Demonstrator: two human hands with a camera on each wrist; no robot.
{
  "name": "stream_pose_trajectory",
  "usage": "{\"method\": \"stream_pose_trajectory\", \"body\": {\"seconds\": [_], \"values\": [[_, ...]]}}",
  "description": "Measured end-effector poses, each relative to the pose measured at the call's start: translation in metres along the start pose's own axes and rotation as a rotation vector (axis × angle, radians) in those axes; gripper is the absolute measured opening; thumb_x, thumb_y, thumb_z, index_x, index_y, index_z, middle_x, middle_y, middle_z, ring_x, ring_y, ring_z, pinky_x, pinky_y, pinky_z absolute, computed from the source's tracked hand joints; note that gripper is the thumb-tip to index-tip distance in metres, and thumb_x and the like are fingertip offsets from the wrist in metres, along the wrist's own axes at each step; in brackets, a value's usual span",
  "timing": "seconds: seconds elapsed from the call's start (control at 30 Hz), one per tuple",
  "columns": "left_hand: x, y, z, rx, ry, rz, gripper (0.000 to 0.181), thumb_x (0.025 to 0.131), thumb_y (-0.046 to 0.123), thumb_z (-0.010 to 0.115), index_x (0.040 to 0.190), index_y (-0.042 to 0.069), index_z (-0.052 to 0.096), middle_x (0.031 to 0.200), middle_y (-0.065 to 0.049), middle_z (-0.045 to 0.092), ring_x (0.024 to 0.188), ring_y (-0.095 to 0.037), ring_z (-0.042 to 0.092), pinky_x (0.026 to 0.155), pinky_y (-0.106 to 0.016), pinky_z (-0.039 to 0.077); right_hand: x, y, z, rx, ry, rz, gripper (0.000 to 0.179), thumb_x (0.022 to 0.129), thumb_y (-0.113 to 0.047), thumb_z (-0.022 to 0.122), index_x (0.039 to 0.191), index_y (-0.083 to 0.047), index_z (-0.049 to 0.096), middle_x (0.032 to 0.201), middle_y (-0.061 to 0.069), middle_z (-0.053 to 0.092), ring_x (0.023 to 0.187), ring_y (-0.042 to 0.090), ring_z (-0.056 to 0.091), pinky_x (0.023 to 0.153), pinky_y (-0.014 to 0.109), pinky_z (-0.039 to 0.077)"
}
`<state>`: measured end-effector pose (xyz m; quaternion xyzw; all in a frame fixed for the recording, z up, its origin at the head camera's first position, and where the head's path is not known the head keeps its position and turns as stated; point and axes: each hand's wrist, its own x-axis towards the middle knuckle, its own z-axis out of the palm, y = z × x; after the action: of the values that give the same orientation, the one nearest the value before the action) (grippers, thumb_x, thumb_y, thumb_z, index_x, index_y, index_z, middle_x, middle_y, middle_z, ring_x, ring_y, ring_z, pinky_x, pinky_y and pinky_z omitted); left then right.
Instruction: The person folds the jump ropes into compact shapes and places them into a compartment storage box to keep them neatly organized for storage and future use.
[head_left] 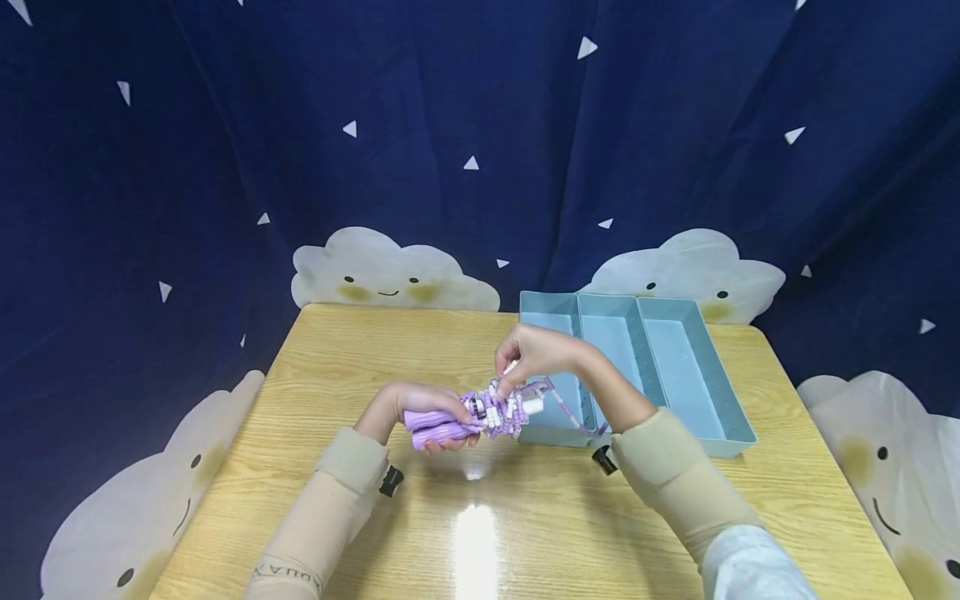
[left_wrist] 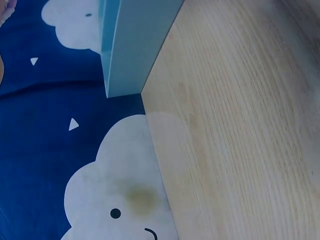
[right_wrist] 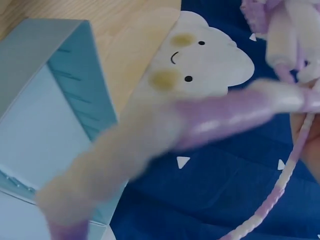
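Note:
A purple-and-white beaded jump rope (head_left: 491, 414) is gathered in a bundle above the table. My left hand (head_left: 422, 400) grips it around its two purple handles (head_left: 431, 432), thumb on top. Over the bundle, my right hand (head_left: 538, 350) pinches a beaded strand between thumb and fingers. A loose length of the rope hangs to the right, over the tray's front. In the right wrist view, beaded strands (right_wrist: 220, 117) cross close to the camera, blurred. The left wrist view shows neither the bundle nor the left hand's grip.
A light blue tray (head_left: 722, 448) with three long compartments stands at the right on the wooden table (head_left: 360, 350), just beyond the right forearm. A dark blue curtain (head_left: 450, 100) with white triangles and clouds hangs around the table's edges.

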<state>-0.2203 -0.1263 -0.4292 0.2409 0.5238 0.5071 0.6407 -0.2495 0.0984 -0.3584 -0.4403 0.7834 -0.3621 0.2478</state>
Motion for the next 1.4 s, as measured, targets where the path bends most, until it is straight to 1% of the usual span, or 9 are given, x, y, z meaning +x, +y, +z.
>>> {"method": "stream_pose_trajectory", "body": {"seconds": [0.23, 0.5, 0.77, 0.97, 1.07, 1.13, 1.2, 1.3, 1.4], "values": [[-0.003, 0.001, 0.001, 0.001, -0.076, 0.025, 0.026, 0.092, 0.018, 0.030, 0.095, 0.001, 0.049, 0.065, -0.001, 0.048, 0.046, -0.007, 0.043, 0.041, -0.019, 0.036, 0.003, 0.007, -0.001, 0.142, -0.069, -0.041, 0.013, 0.069, -0.003, 0.073, 0.072, 0.004, 0.062, 0.065, -0.006, 0.060, 0.058, 0.004, 0.052, 0.054, 0.019, 0.047], [-0.006, 0.003, 0.002, -0.018, -0.121, 0.042, 0.024, 0.092, 0.018, 0.031, 0.096, -0.001, 0.046, 0.065, -0.001, 0.048, 0.047, -0.008, 0.043, 0.041, -0.020, 0.036, 0.002, 0.007, -0.010, 0.145, -0.133, -0.060, 0.009, 0.075, -0.002, 0.069, 0.076, 0.005, 0.064, 0.061, -0.002, 0.059, 0.051, 0.003, 0.047, 0.044, 0.016, 0.035], [-0.005, 0.004, 0.004, -0.009, -0.141, 0.027, 0.024, 0.091, 0.019, 0.033, 0.096, 0.000, 0.047, 0.066, 0.000, 0.049, 0.047, -0.007, 0.044, 0.040, -0.020, 0.035, 0.003, 0.006, -0.011, 0.147, -0.171, -0.048, 0.010, 0.080, -0.003, 0.066, 0.076, 0.005, 0.062, 0.065, 0.026, 0.055, 0.052, 0.004, 0.048, 0.045, 0.017, 0.035], [-0.007, 0.004, 0.005, -0.025, -0.171, 0.037, 0.023, 0.092, 0.018, 0.031, 0.097, 0.001, 0.047, 0.067, 0.000, 0.049, 0.048, -0.007, 0.044, 0.040, -0.020, 0.035, 0.003, 0.009, -0.009, 0.184, -0.192, -0.060, 0.008, 0.082, -0.001, 0.062, 0.078, 0.006, 0.060, 0.065, 0.019, 0.056, 0.056, 0.005, 0.049, 0.048, 0.019, 0.038], [-0.007, 0.003, 0.005, -0.030, -0.178, 0.045, 0.023, 0.092, 0.017, 0.030, 0.097, 0.001, 0.046, 0.067, 0.000, 0.049, 0.048, -0.007, 0.044, 0.040, -0.020, 0.036, 0.003, 0.014, -0.007, 0.190, -0.190, -0.070, 0.014, 0.085, -0.007, 0.061, 0.079, 0.005, 0.059, 0.065, 0.023, 0.054, 0.055, 0.008, 0.048, 0.047, 0.019, 0.038], [-0.007, 0.003, 0.004, -0.024, -0.179, 0.054, 0.023, 0.092, 0.017, 0.031, 0.097, 0.002, 0.047, 0.068, 0.000, 0.049, 0.048, -0.007, 0.044, 0.040, -0.020, 0.036, 0.002, 0.017, -0.005, 0.201, -0.181, -0.073, 0.022, 0.087, -0.017, 0.061, 0.079, 0.003, 0.058, 0.066, 0.028, 0.052, 0.055, 0.008, 0.047, 0.047, 0.018, 0.036], [-0.007, 0.002, 0.004, -0.019, -0.178, 0.064, 0.022, 0.092, 0.017, 0.031, 0.097, 0.002, 0.047, 0.068, 0.000, 0.049, 0.048, -0.007, 0.044, 0.040, -0.020, 0.036, 0.002, 0.020, -0.003, 0.217, -0.171, -0.075, 0.031, 0.087, -0.028, 0.061, 0.079, 0.002, 0.057, 0.066, 0.029, 0.050, 0.054, 0.008, 0.046, 0.047, 0.018, 0.036], [-0.008, 0.001, 0.004, -0.017, -0.178, 0.070, 0.022, 0.091, 0.017, 0.033, 0.097, 0.001, 0.047, 0.068, 0.000, 0.050, 0.048, -0.007, 0.044, 0.041, -0.020, 0.037, 0.002, 0.025, 0.001, 0.256, -0.164, -0.085, 0.042, 0.086, -0.039, 0.060, 0.081, 0.002, 0.055, 0.062, 0.021, 0.048, 0.053, 0.007, 0.044, 0.046, 0.020, 0.035], [-0.010, 0.001, 0.004, -0.022, -0.187, 0.075, 0.023, 0.091, 0.018, 0.034, 0.097, 0.000, 0.046, 0.068, 0.000, 0.049, 0.048, -0.007, 0.044, 0.042, -0.020, 0.037, 0.002, 0.030, 0.006, 0.301, -0.155, -0.086, 0.046, 0.086, -0.042, 0.058, 0.083, 0.004, 0.053, 0.062, 0.008, 0.049, 0.052, 0.007, 0.042, 0.046, 0.020, 0.035]]}}
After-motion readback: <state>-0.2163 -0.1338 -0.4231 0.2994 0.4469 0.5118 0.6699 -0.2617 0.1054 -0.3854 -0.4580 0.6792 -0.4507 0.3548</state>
